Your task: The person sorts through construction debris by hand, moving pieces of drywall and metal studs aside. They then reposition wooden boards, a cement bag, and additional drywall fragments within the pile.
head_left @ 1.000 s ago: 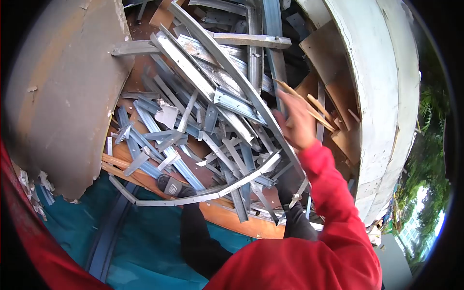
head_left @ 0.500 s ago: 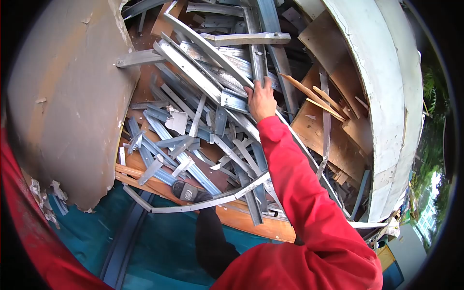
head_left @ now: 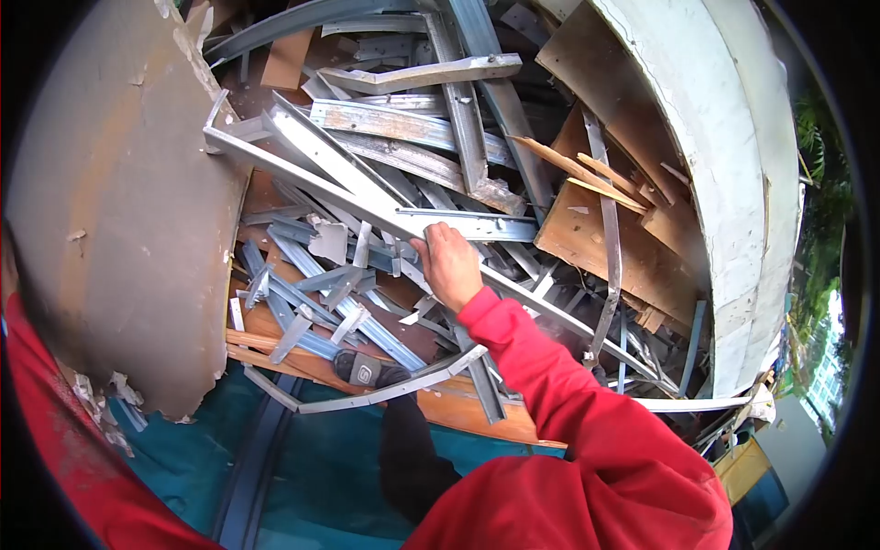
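Note:
My right hand [head_left: 449, 266], in a red sleeve, is closed around a long, thin metal strip [head_left: 307, 183]. The strip slants from the brown board at upper left down to the lower right, across a heap of bent metal channels. Just above my fingers lies a short shiny channel [head_left: 486, 225]. A wider white channel [head_left: 330, 160] rests behind the strip. Beneath my hand are several loose bluish metal studs [head_left: 348, 312] and a torn white scrap [head_left: 329, 241]. My left hand is out of view; only a red sleeve [head_left: 55, 412] shows at the left edge.
A large brown board [head_left: 128, 211] stands at left, and a white curved panel [head_left: 724, 183] at right. Splintered wood [head_left: 587, 174] juts out beside broken boards. My shoe [head_left: 362, 369] is at the wooden edge, above teal sheeting [head_left: 321, 477]. A bent strip [head_left: 385, 394] crosses in front.
My right hand has moved down and left, dragging the long strip with it. The strip's far end has swung left and now lies across the brown board's edge.

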`<action>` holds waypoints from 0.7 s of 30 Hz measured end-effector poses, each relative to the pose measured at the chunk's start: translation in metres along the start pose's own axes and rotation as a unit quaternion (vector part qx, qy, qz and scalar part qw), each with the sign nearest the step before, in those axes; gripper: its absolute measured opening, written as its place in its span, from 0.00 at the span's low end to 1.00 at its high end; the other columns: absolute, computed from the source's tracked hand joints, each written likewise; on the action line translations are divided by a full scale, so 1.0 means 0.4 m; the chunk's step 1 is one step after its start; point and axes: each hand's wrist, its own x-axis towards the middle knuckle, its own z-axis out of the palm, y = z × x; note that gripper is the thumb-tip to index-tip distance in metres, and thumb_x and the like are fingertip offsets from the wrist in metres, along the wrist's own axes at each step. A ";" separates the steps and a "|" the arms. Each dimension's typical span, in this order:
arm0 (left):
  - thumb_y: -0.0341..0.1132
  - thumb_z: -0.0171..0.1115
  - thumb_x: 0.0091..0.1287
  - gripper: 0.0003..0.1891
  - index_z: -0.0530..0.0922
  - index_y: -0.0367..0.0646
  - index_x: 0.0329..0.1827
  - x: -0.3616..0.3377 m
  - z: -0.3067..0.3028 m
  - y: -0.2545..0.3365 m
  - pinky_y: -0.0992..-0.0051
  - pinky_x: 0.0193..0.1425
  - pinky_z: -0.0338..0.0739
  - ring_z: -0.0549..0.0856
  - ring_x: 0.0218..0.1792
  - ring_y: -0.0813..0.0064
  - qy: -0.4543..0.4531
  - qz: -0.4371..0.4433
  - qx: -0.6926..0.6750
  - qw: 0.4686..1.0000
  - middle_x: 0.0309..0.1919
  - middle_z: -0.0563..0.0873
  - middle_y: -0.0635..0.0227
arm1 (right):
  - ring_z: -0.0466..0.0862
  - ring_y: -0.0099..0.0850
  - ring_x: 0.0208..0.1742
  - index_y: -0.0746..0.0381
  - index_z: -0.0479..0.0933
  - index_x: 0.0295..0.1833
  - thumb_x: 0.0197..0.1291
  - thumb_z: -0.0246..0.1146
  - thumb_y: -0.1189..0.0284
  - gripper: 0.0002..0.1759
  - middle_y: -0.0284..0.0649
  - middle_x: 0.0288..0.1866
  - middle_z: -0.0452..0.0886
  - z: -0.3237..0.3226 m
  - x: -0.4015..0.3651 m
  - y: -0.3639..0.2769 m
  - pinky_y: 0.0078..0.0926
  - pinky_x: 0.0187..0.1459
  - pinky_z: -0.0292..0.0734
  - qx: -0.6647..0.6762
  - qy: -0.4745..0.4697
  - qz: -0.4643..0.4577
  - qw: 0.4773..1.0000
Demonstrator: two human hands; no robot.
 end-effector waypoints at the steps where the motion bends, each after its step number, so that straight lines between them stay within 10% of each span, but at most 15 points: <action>1: 0.56 0.45 0.75 0.31 0.60 0.55 0.78 0.007 0.001 0.003 0.45 0.45 0.81 0.79 0.57 0.39 -0.007 -0.006 -0.007 1.000 0.73 0.60 0.32 | 0.80 0.46 0.36 0.64 0.71 0.36 0.66 0.62 0.65 0.13 0.46 0.33 0.76 -0.019 -0.012 -0.007 0.43 0.38 0.77 0.007 -0.038 0.001 0.999; 8: 0.54 0.43 0.76 0.30 0.61 0.53 0.77 0.022 -0.017 -0.004 0.44 0.48 0.79 0.78 0.58 0.39 -0.019 -0.005 -0.044 0.999 0.71 0.60 0.28 | 0.76 0.43 0.42 0.63 0.72 0.42 0.61 0.60 0.73 0.07 0.45 0.38 0.73 0.073 -0.109 -0.035 0.41 0.42 0.74 -0.017 -0.054 -0.055 0.997; 13: 0.53 0.45 0.75 0.28 0.64 0.51 0.74 0.007 0.008 -0.006 0.41 0.46 0.79 0.78 0.58 0.36 0.001 0.011 -0.048 0.999 0.71 0.59 0.25 | 0.67 0.50 0.63 0.65 0.63 0.71 0.57 0.63 0.76 0.35 0.52 0.66 0.65 0.008 -0.055 -0.008 0.51 0.64 0.61 0.016 -0.006 -0.045 0.999; 21: 0.55 0.44 0.75 0.26 0.66 0.53 0.72 0.015 0.013 0.004 0.43 0.43 0.79 0.78 0.57 0.39 0.034 0.000 -0.063 0.997 0.71 0.61 0.29 | 0.63 0.50 0.71 0.59 0.67 0.70 0.52 0.66 0.74 0.36 0.51 0.70 0.63 0.013 -0.071 -0.087 0.55 0.70 0.53 0.010 -0.037 -0.131 0.991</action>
